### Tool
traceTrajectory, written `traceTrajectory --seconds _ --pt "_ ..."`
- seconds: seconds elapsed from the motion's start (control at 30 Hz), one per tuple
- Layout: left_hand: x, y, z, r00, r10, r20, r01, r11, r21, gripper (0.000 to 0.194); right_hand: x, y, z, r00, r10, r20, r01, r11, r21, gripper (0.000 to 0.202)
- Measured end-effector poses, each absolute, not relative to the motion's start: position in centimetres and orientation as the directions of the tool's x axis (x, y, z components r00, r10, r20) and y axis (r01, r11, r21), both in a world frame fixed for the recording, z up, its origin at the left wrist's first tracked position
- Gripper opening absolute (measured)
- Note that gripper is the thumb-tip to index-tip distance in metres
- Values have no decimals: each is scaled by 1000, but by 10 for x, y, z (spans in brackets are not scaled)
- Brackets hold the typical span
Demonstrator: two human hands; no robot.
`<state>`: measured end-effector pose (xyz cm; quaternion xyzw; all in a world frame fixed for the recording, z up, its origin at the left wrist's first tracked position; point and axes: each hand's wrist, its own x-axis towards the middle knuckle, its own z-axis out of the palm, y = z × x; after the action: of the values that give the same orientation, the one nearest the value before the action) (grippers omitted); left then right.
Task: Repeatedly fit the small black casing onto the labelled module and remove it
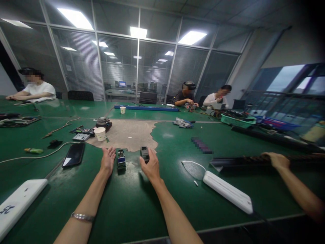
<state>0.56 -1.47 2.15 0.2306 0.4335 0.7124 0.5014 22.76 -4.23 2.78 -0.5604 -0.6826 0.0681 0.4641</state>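
Note:
My right hand [152, 167] grips a small grey plastic housing [144, 153] between thumb and fingers, just above the green tabletop. An opening shows at the housing's far end. My left hand [108, 159] is open, palm turned inward, its edge near the tabletop and nothing in it. Between the two hands a small electronic module [121, 160] with a blue part and a dark frame rests on the table, closest to my left hand. A silver bracelet [82, 217] circles my left wrist.
Left: a phone [73, 154], a white power bank-like box [21, 203], a paper cup [100, 134] and circuit parts [83, 133]. Right: a white power strip [227, 191], a black rail [235, 163] under another person's hand [279, 160], and a green basket [238, 120]. Several people sit around.

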Motion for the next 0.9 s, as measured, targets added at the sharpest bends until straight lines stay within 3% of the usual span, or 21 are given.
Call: traceTrajectory --seconds 0.3,0.53,0.7,0.9 --pt "-2 -13 21 -347 926 -151 -562 -76 824 74 230 -41 17 -34 849 528 672 411 -616 53" --pt "-5 -16 21 -275 952 -130 -565 -51 823 75 207 -52 49 -17 854 521 582 432 -689 49" --pt "-8 -23 24 -254 959 -121 -592 -55 804 73 167 -59 73 -133 828 545 525 525 -670 47" --pt "-7 -22 26 -266 954 -137 -581 -45 812 70 133 -55 70 -182 822 539 575 534 -620 42"
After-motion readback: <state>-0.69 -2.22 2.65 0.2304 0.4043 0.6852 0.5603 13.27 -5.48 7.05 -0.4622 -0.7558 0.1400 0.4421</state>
